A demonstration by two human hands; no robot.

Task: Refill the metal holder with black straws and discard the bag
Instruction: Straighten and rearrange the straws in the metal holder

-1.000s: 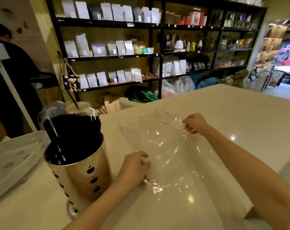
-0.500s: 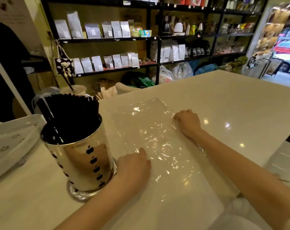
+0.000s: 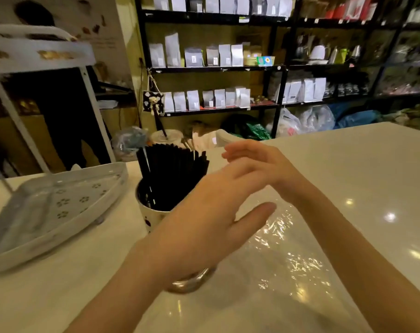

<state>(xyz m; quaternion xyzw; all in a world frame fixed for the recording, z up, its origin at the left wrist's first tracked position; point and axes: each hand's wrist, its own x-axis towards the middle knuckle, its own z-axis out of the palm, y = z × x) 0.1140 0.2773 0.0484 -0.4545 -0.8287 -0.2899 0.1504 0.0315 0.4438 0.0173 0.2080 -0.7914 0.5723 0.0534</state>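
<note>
The metal holder [image 3: 148, 218] stands on the white counter, packed with black straws [image 3: 173, 174] that rise above its rim. My left hand [image 3: 204, 224] hovers in front of the holder and hides most of its wall, fingers spread, holding nothing. My right hand [image 3: 254, 162] is raised just right of the straw tips, fingers extended and blurred, also empty. The clear plastic bag [image 3: 290, 260] lies flat on the counter beneath and to the right of both hands.
A white perforated tray rack [image 3: 60, 207] sits on the counter at the left with its slanted post [image 3: 93, 109]. A lidded cup with a straw [image 3: 167, 138] stands behind the holder. Black shelves of pouches [image 3: 213, 56] line the back wall. A person in dark clothes [image 3: 60, 104] stands at left.
Both hands have lifted off the flattened bag and now hover above it near the holder. The view has shifted to the left.
</note>
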